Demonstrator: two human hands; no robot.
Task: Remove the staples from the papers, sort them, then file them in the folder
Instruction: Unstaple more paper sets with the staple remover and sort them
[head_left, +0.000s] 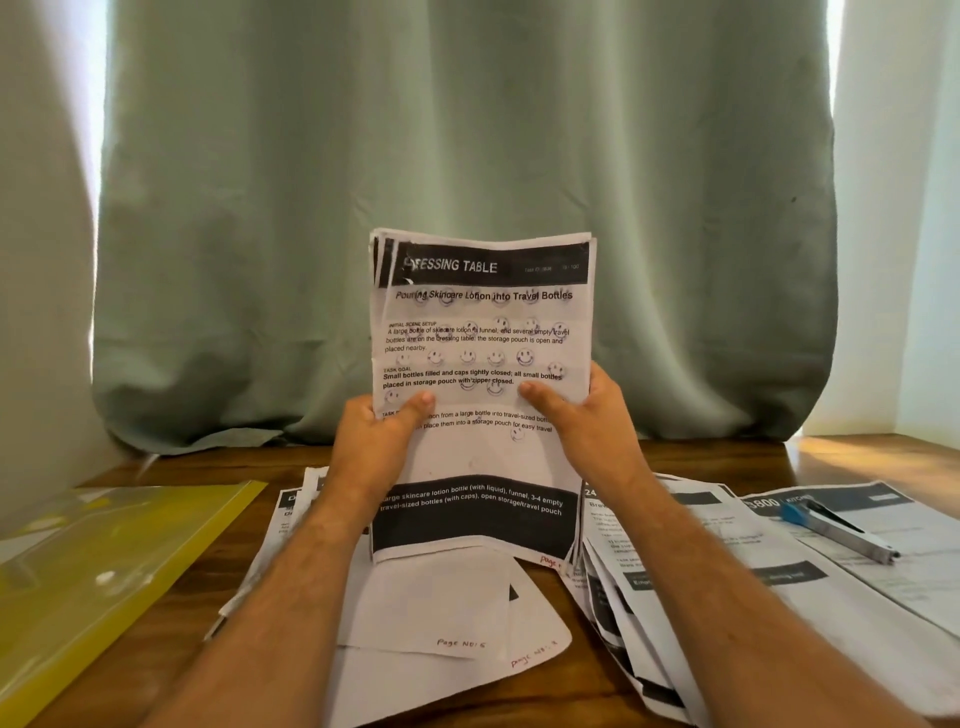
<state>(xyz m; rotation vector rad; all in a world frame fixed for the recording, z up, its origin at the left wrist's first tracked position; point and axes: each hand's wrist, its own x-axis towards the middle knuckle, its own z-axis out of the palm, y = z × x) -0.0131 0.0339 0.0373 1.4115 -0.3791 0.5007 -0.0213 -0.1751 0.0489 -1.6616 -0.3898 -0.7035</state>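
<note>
I hold a stack of printed papers (480, 332) upright above the table, its top sheet headed "DRESSING TABLE". My left hand (371, 441) grips the stack's left edge, thumb across the front. My right hand (582, 415) grips the right edge the same way. The stack's bottom edge stands on loose sheets (447, 608) lying on the table, some marked with handwritten page numbers. A yellow plastic folder (104, 566) lies flat at the left. A blue and silver staple remover (836, 530) rests on papers at the right.
More printed sheets (691, 587) fan out to the right of my arms, others (291, 509) peek out at the left. The wooden table (857, 457) ends at a green curtain (467, 130) behind. White walls stand at both sides.
</note>
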